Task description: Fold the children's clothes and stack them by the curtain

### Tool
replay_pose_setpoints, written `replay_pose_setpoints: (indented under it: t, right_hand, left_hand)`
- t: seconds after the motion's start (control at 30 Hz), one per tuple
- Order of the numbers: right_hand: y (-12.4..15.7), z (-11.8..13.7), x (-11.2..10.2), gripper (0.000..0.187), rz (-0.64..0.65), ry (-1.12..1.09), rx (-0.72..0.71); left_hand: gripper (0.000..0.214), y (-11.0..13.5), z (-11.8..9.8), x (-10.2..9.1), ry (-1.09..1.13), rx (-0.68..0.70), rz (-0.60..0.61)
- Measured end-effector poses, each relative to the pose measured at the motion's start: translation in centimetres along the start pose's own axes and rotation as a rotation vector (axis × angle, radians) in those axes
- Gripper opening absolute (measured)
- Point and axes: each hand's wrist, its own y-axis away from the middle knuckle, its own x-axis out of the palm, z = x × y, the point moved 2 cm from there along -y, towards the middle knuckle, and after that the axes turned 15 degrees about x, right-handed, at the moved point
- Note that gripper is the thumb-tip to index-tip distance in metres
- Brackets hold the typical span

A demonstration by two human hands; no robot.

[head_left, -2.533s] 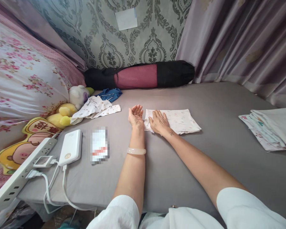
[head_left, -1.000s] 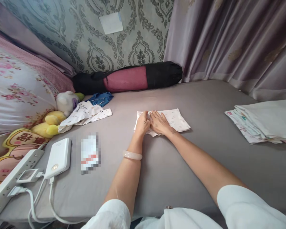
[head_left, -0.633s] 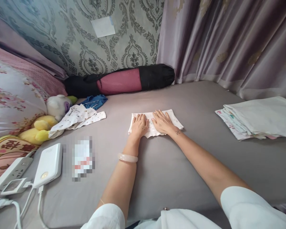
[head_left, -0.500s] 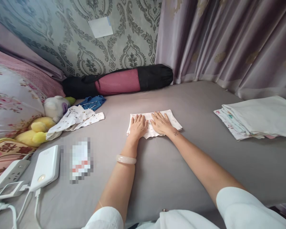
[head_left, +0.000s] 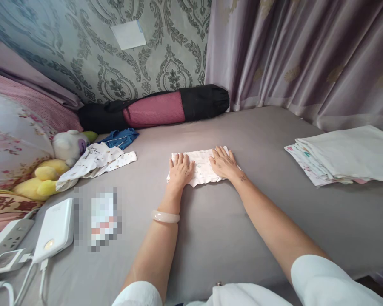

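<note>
The folded white cloth (head_left: pixel 201 166) is laid on the grey bed (head_left: pixel 210 238) with its long axis from 9 to 3 o'clock, and it is pressed flat by the left hand (head_left: pixel 179 170), spread open on its 9 o'clock end, and by the right hand (head_left: pixel 223 163), likewise on its 3 o'clock end, nothing being gripped.

Count: 2 hands, left hand (head_left: pixel 179 168) and right hand (head_left: pixel 223 162); 1 folded cloth (head_left: pixel 201 168); 1 stack of folded cloths (head_left: pixel 344 155); 1 bagged mat (head_left: pixel 153 109); 2 plush toys, white plush (head_left: pixel 67 144) and yellow plush (head_left: pixel 41 180); 2 loose garments, blue garment (head_left: pixel 119 138) and white garment (head_left: pixel 95 158); 1 power bank (head_left: pixel 55 229); 1 power strip (head_left: pixel 4 238); 1 bracelet (head_left: pixel 165 216)
</note>
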Motion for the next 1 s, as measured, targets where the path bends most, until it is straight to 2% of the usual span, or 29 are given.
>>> replay_pose_setpoints:
  t: [0.3,0.5,0.77,0.9,1.0]
  right_hand:
    - [-0.2,-0.2,0.3,0.062,0.050,-0.008,0.027]
    - [-0.3,-1.0,-0.2,0.064,-0.021,0.015,0.098]
    - [-0.6,-1.5,0.5,0.067,0.021,0.018,0.143]
    - [-0.9,-1.7,0.2,0.064,0.025,-0.039,0.141]
    - [-1.8,-2.6,-0.5,0.057,0.012,-0.170,0.152]
  left_hand:
    - [0.048,0.0,0.0,-0.2,0.035,-0.022,-0.001]
    - [0.052,0.3,0.6,-0.6,0.014,-0.077,-0.048]
    - [0.056,0.4,1.2,-0.4,0.060,-0.144,-0.025]
    - [0.053,0.3,1.5,-0.4,0.118,-0.146,-0.059]
    - [0.049,0.3,1.9,-0.7,0.141,-0.158,-0.116]
